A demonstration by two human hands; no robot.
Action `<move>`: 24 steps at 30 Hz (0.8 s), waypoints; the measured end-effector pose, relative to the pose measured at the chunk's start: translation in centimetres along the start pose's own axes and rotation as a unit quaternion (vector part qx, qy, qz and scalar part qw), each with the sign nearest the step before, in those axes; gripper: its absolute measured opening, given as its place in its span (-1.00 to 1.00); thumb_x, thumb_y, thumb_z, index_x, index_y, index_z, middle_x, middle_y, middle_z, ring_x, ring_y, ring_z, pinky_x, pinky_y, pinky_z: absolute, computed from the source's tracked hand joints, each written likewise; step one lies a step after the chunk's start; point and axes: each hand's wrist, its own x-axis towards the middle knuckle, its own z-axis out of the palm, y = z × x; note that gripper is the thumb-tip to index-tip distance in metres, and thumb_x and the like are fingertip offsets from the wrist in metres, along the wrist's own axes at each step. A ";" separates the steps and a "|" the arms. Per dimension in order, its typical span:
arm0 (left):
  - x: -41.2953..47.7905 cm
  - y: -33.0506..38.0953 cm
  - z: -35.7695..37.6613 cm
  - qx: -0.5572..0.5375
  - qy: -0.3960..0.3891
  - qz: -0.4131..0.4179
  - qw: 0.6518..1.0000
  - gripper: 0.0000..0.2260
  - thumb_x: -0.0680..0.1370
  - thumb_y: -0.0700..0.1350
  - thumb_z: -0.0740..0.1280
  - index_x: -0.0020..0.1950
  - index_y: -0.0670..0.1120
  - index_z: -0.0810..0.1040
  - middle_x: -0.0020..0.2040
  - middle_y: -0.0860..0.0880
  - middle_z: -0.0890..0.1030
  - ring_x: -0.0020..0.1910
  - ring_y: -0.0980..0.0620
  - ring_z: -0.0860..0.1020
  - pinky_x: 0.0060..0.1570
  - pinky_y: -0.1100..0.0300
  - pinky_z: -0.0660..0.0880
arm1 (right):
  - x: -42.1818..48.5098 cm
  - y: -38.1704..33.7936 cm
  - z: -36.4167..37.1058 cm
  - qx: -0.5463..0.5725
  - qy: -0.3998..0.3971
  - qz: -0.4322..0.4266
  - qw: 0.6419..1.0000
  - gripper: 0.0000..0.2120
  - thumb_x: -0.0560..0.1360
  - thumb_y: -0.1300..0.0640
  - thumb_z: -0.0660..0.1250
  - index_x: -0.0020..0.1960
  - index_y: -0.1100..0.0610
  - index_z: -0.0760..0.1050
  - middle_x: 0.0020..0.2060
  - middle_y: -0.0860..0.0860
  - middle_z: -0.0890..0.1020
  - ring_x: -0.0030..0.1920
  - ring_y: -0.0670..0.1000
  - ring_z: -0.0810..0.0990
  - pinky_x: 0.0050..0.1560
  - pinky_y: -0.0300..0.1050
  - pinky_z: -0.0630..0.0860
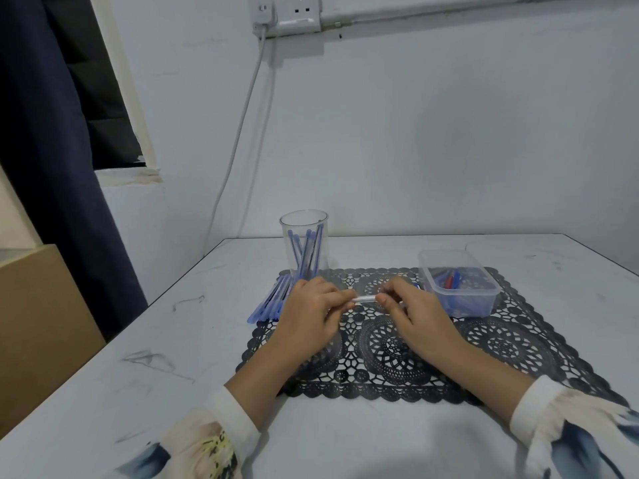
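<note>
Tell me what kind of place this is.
Likely a plain room at home: a wall socket, a dark curtain by the window, and a lace mat with pens on the table.

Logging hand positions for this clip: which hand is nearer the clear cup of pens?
Left. The left hand sits just in front of the cup; the right hand lies farther right, nearer the plastic tub. Both pinch one pen.
</note>
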 end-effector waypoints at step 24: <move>-0.1 0.0 -1.0 -0.029 0.111 0.058 0.992 -0.83 0.46 -0.05 0.34 -0.03 0.01 0.69 -0.21 0.10 0.65 -0.26 0.16 0.56 -0.30 0.26 0.52 | -0.3 -2.7 0.1 0.044 -0.008 0.090 0.995 -0.59 0.58 0.02 0.15 -0.41 0.11 0.42 -0.52 0.05 0.51 -0.53 -0.13 0.37 -0.37 -0.13 0.38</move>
